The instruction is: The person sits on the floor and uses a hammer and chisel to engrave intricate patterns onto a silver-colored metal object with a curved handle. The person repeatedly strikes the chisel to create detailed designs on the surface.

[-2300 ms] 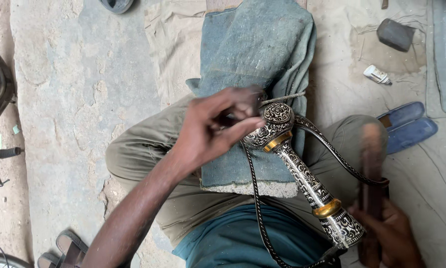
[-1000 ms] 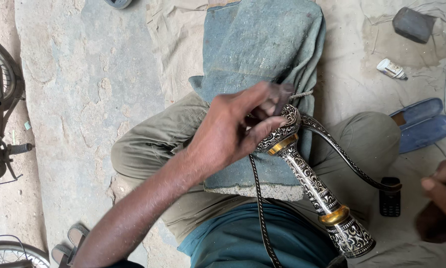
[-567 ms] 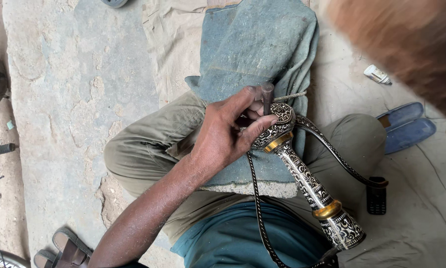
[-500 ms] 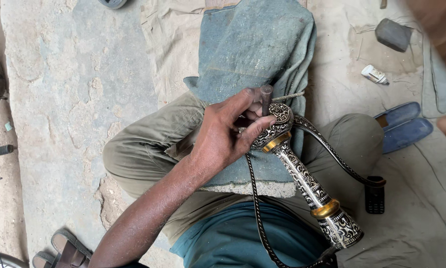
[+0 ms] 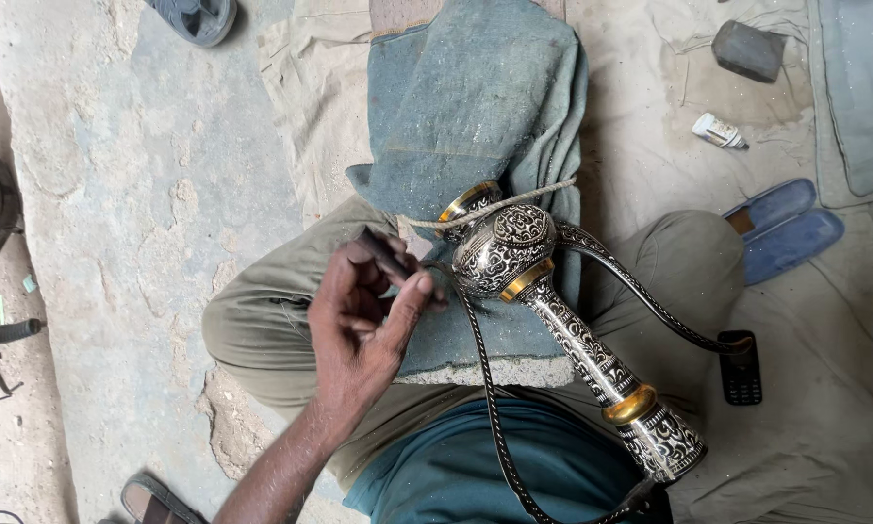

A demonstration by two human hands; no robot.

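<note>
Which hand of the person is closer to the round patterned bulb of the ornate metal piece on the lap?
Left. The left hand is just beside the bulb, pinching a small dark tool. The right hand is barely visible at the frame's right edge, far away.

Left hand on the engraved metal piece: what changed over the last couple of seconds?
The left hand came off the round knob of the black-and-silver engraved metal stem and drew back left; it now pinches a small dark tool. The right hand, low right earlier, has left view. The black phone it set down remains. Stem, rope and blue-grey cloth stayed.
</note>
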